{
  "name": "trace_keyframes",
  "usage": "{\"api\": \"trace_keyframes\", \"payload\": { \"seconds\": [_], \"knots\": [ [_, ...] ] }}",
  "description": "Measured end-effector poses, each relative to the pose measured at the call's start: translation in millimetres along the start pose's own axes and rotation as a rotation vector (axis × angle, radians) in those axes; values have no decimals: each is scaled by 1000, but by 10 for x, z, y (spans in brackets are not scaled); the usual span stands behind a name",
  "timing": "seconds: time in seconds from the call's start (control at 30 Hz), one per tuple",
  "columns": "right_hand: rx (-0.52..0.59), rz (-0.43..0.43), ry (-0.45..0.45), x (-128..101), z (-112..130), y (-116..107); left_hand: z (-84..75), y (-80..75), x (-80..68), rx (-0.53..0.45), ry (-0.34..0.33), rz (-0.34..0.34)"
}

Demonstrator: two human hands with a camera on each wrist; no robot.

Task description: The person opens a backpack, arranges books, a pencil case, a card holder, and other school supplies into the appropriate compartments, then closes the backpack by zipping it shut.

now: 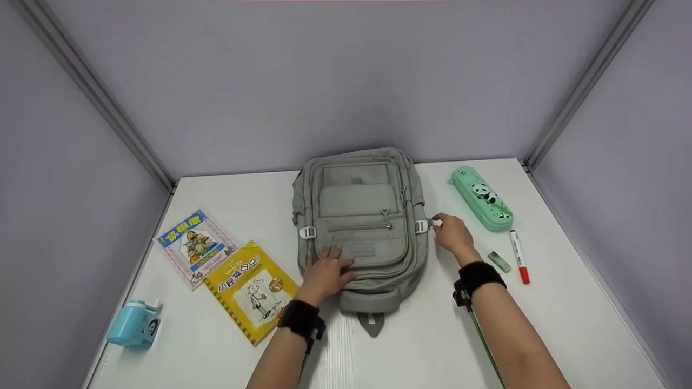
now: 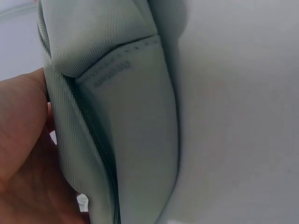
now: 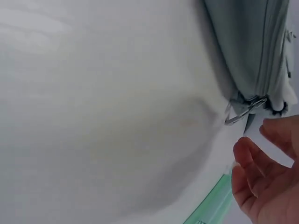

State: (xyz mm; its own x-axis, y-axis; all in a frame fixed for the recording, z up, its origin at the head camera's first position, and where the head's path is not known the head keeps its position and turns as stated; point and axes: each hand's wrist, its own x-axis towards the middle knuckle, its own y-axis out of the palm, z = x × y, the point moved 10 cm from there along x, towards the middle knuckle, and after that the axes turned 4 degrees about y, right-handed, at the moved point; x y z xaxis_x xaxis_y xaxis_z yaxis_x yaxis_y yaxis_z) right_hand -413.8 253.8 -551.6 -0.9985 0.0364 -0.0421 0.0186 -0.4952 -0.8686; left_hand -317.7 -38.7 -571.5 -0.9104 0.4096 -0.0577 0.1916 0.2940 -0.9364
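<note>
Pressing flat, the left hand (image 1: pixel 326 272) steadies the backpack (image 1: pixel 361 227) on the bench (image 1: pixel 432 346). The right hand (image 1: pixel 453 235), fingers loosely apart, reaches its side zipper pull (image 3: pixel 243 111) without gripping it.

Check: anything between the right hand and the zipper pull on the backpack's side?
Nothing visible. The right hand sits just short of the metal zipper pull on the backpack, with only bare table between. The left hand presses the backpack's front.

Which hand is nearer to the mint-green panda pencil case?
Right. The right hand is at the grey fabric backpack's right edge, beside the mint-green panda pencil case; the left hand rests on the backpack's front, farther away.
</note>
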Motion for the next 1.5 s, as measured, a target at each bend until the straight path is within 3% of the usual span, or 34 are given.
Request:
{"api": "trace_keyframes", "payload": {
  "seconds": [0.1,0.23,0.5,0.77,0.9,1.1,1.27,1.5],
  "knots": [
    [-55,81,-24,95,-37,120,-15,21,-10,-6,-4,8],
    [-103,94,4,127,-100,185,-59,61,-20,-4,2,21],
    [-58,-78,-21,71,-117,97,-89,166,-31,9,4,36],
    [-126,-181,-166,52,42,25,-68,123,-34,18,2,24],
    [-129,-127,-172,70,66,73,-53,109,-37,1,-9,21],
    [-13,10,-136,72,49,126,-32,95,-27,-12,-15,-8],
    [-8,22,-195,-36,124,95,-19,81,-37,-12,-10,-40],
    [-108,36,-299,-269,275,62,-6,46,-23,-8,12,-70]
  ]
}}
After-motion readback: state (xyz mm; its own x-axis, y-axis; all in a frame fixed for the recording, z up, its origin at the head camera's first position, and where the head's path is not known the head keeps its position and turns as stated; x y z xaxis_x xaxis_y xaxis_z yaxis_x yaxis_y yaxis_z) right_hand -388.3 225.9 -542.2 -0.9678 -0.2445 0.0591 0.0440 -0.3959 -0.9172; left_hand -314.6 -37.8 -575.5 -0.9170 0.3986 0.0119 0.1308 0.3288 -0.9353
